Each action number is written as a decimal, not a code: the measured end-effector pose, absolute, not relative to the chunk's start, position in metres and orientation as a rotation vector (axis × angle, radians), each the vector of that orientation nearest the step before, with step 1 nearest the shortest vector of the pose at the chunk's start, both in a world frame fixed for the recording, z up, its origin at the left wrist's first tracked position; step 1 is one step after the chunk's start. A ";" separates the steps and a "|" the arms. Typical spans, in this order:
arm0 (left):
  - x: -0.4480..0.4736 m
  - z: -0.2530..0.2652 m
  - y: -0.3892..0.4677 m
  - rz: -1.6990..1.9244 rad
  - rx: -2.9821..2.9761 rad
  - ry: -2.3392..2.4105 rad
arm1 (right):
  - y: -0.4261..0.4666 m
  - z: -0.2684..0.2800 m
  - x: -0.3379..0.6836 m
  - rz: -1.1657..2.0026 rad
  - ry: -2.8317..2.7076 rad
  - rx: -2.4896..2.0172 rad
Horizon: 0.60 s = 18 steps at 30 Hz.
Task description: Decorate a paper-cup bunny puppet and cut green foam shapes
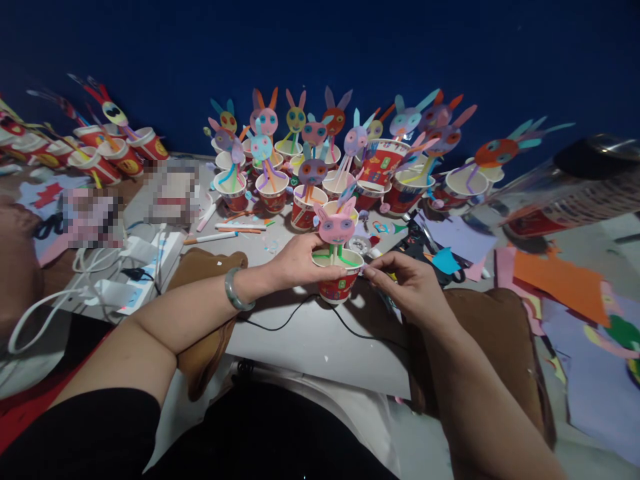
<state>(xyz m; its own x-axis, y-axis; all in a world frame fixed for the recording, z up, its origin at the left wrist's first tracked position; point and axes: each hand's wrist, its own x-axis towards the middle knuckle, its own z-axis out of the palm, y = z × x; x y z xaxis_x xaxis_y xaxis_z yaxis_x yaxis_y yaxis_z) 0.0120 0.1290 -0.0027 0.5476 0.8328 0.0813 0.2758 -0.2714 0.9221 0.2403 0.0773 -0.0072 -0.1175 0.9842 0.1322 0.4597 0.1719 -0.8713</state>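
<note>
Cup [336,289], left hand [299,263] clamped around it, right hand [413,285] pinched together just beside

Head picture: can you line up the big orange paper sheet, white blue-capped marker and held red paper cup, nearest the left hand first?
1. Red paper cup: in the left hand.
2. White blue-capped marker: to its left.
3. Big orange paper sheet: far right.
</note>
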 end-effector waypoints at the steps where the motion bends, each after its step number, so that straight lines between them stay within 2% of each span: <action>1: 0.012 -0.003 0.129 0.715 1.823 0.924 | 0.077 -0.007 0.240 0.876 -1.695 -1.387; 18: 0.012 0.001 0.127 0.706 1.920 0.969 | 0.076 -0.001 0.235 0.831 -1.701 -1.412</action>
<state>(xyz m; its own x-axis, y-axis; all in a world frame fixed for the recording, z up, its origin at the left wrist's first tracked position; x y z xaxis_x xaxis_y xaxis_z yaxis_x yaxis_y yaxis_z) 0.0122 0.1265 0.0010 0.5405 0.8349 0.1040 0.3553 -0.3386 0.8713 0.2347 0.0756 -0.0013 -0.0991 0.9843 0.1463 0.4892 0.1762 -0.8542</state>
